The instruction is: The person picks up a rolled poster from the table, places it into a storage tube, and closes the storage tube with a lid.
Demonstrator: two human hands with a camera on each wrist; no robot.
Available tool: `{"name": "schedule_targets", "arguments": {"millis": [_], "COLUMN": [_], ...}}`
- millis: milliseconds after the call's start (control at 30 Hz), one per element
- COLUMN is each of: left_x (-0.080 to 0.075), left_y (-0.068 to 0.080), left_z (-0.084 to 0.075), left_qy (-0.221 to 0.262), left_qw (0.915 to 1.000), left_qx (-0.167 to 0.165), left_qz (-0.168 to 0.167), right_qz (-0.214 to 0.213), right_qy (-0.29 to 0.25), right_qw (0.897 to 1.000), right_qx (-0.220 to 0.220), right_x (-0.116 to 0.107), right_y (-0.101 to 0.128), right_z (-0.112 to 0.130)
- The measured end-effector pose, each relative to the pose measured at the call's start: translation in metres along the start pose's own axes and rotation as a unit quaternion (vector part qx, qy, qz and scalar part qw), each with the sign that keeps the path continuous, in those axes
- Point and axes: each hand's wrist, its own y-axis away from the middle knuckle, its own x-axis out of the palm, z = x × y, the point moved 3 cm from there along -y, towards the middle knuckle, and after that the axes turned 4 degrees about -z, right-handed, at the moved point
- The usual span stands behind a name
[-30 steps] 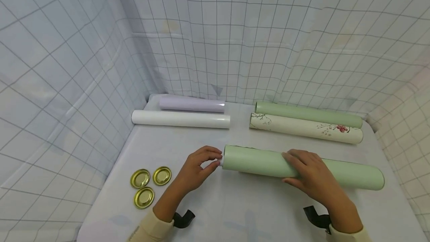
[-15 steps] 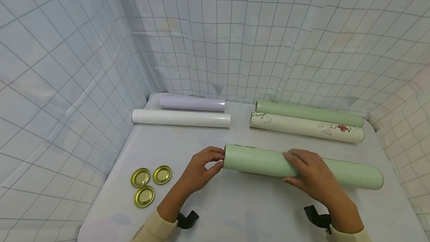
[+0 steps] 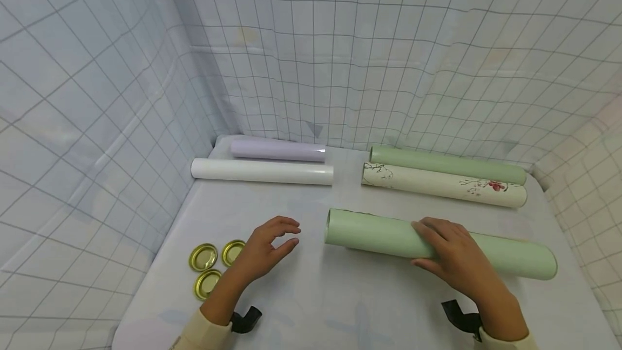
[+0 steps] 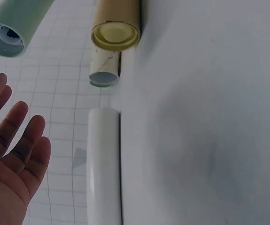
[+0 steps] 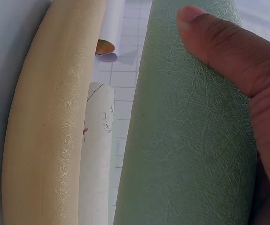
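Note:
My right hand (image 3: 449, 253) grips a light green wallpaper roll (image 3: 369, 234) from above at its middle, the thumb on the near side. In the left wrist view a white ring-shaped piece (image 4: 9, 35) shows inside the roll's open end. My left hand (image 3: 267, 247) is apart from that end, over the table, fingers loosely bent and holding nothing. A tan roll (image 4: 118, 11) with a yellowish recessed end lies beyond the green one; the head view mostly hides it. Gold round lids (image 3: 203, 257) lie left of my left hand, partly covered by the forearm.
Toward the back left lie a white roll (image 3: 262, 170) and a lilac roll (image 3: 277, 149). A floral cream roll (image 3: 442, 185) and another green roll (image 3: 447, 164) lie at back right. Gridded cloth walls (image 3: 316, 58) enclose the white table (image 3: 350, 312) on three sides.
My left hand has drawn back leftward from the green roll's end, where it held a small white piece. That piece is now inside the roll. The right hand has hardly moved.

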Motion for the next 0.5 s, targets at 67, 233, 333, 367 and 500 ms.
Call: {"name": "schedule_targets", "arguments": {"millis": [67, 233, 333, 367, 500], "left_x": [-0.005, -0.02, -0.027, -0.029, -0.034], "left_y": [0.006, 0.021, 0.029, 0.031, 0.036], "left_z": [0.008, 0.028, 0.04, 0.044, 0.056], "left_qy": [-0.021, -0.063, -0.087, -0.095, -0.101], "left_qw": [0.9997, 0.9969, 0.9937, 0.9922, 0.986], "left_qx": [-0.013, -0.048, -0.07, -0.08, -0.125], "left_qz": [0.006, 0.005, 0.01, 0.015, 0.047], "right_qz": [0.0, -0.002, 0.0, 0.001, 0.004], "right_qy": [-0.003, -0.01, -0.013, -0.016, -0.019], "right_qw": [1.0, 1.0, 1.0, 1.0, 1.0], "right_qx": [0.0, 0.004, 0.006, 0.006, 0.009], "right_x": [0.0, 0.002, 0.002, 0.002, 0.001], "right_y": [0.001, 0.003, 0.004, 0.005, 0.005], "right_z": [0.0, -0.001, -0.001, -0.001, -0.001]}}
